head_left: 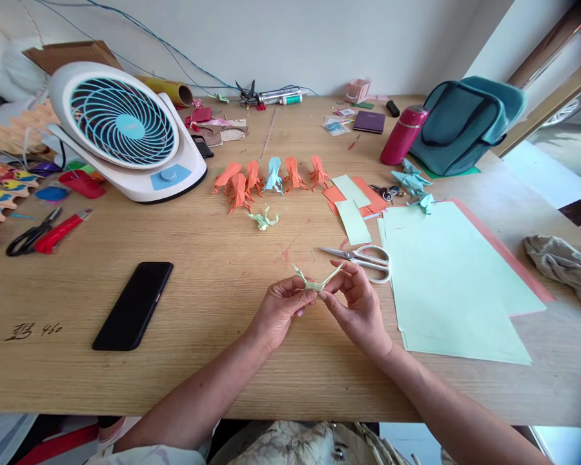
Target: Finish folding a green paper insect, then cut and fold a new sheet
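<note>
Between my two hands, above the front middle of the table, is a small pale green folded paper piece [314,285] with two thin prongs pointing up and outward. My left hand [286,309] pinches its left side between thumb and fingers. On the other side, my right hand [361,307] holds it with thumb and fingertips, close to the right prong. White-handled scissors [374,263] lie just beyond my right hand. Farther off sits a pale green folded paper figure [263,219], in front of several orange paper figures [239,189] and a light blue one [274,174].
Pale green sheets [445,278] cover the right side; small paper strips [352,219] and keys [386,192] lie beyond. A black phone [133,305], red-handled cutter [62,231] and fan [126,129] stand or lie left. A pink bottle [404,134] and teal bag [465,126] stand back right.
</note>
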`<state>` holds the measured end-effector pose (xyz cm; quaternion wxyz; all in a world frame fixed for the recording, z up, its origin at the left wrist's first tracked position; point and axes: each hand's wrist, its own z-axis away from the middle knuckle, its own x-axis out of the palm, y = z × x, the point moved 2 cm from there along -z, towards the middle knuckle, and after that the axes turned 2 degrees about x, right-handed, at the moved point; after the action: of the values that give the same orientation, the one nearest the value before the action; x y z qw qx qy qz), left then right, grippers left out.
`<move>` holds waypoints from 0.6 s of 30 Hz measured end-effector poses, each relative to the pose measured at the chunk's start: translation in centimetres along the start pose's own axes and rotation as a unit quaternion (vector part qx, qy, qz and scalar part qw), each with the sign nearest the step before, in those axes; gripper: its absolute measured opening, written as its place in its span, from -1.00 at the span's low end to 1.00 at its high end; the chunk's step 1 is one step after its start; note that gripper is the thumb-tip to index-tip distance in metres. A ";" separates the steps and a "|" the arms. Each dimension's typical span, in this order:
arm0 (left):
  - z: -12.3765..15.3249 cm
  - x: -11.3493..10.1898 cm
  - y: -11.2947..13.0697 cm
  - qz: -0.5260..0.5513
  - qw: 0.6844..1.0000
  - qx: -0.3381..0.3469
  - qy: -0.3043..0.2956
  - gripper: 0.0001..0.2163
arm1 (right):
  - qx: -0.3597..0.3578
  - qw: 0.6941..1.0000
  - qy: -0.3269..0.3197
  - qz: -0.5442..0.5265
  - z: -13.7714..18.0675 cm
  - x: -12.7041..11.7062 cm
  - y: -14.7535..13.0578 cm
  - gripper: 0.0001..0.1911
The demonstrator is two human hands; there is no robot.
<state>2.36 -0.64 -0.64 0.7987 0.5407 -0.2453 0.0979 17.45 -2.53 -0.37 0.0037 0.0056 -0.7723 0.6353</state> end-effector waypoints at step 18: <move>0.1 0.1 0.2 0.001 0.999 0.040 0.004 -0.73 | -0.057 0.998 -0.002 0.026 -0.7 -1.2 -0.1 -0.62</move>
<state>2.37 -0.68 -0.39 0.7774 0.5715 -0.2385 0.1100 18.63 -1.84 -0.15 -0.0140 -0.0128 -0.8071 0.5901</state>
